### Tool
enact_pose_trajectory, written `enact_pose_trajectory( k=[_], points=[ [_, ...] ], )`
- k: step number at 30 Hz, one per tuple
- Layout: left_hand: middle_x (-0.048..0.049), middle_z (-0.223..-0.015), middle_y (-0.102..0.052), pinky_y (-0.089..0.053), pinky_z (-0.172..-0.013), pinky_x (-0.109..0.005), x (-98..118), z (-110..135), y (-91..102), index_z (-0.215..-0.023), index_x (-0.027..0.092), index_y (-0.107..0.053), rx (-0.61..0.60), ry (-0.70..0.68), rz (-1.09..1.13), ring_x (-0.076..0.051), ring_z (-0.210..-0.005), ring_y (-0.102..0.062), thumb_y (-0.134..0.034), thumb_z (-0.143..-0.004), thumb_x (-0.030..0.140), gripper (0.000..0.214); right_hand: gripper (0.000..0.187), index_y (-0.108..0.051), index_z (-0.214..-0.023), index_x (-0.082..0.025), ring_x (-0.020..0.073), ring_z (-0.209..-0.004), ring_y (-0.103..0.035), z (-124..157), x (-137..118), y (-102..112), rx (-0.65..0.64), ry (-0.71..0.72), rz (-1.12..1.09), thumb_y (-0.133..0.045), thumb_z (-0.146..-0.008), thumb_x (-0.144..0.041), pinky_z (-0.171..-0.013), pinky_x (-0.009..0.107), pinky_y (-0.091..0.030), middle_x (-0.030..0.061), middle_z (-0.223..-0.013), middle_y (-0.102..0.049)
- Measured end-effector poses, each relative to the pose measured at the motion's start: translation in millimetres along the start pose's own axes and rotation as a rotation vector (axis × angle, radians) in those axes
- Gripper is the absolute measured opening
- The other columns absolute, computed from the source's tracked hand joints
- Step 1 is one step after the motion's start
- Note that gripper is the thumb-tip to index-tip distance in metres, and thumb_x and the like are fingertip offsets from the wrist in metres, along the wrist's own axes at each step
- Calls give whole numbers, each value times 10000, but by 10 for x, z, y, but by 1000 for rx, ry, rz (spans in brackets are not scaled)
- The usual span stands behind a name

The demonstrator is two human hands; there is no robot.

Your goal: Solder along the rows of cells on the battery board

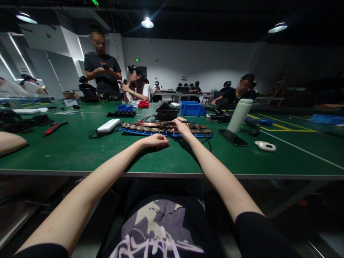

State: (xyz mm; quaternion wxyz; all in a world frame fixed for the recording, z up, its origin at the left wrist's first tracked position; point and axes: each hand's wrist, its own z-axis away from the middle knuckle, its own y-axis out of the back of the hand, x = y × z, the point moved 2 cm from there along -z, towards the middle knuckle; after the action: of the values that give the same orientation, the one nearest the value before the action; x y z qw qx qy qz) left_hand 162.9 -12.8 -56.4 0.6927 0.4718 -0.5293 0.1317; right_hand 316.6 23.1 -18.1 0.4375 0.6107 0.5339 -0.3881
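Note:
My left hand [156, 140] rests palm down on the green table [80, 150], fingers lying flat with nothing in them. Farther out, my right hand [180, 125] is closed around a dark pen-like tool [174, 122] with a black cable [202, 134] that loops off to the right. The tool's tip is over a long blue tray [139, 132] filled with rows of brown and dark strips. A white power bank [108, 125] with a black cord lies just left of the tray.
A black phone [232, 137], a white bottle [240, 115] and a small white device [265, 146] lie to the right. Blue bins [191, 108], a black box [166, 111] and red pliers [54, 128] are on the table. Several people sit or stand beyond it.

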Motion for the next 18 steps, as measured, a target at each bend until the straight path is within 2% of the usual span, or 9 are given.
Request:
enact_pose_trajectory(
  k=[18],
  points=[
    [38, -599, -490, -357, -463, -204, -21, -10, -2, -767, 128, -563, 7, 2, 3, -62, -489, -417, -613, -701, 578, 458, 116, -512, -635, -172, 82, -386, -542, -38, 45, -1, -15, 26, 4, -501, -747, -200, -412, 172, -458, -46, -486, -564]
  ],
)
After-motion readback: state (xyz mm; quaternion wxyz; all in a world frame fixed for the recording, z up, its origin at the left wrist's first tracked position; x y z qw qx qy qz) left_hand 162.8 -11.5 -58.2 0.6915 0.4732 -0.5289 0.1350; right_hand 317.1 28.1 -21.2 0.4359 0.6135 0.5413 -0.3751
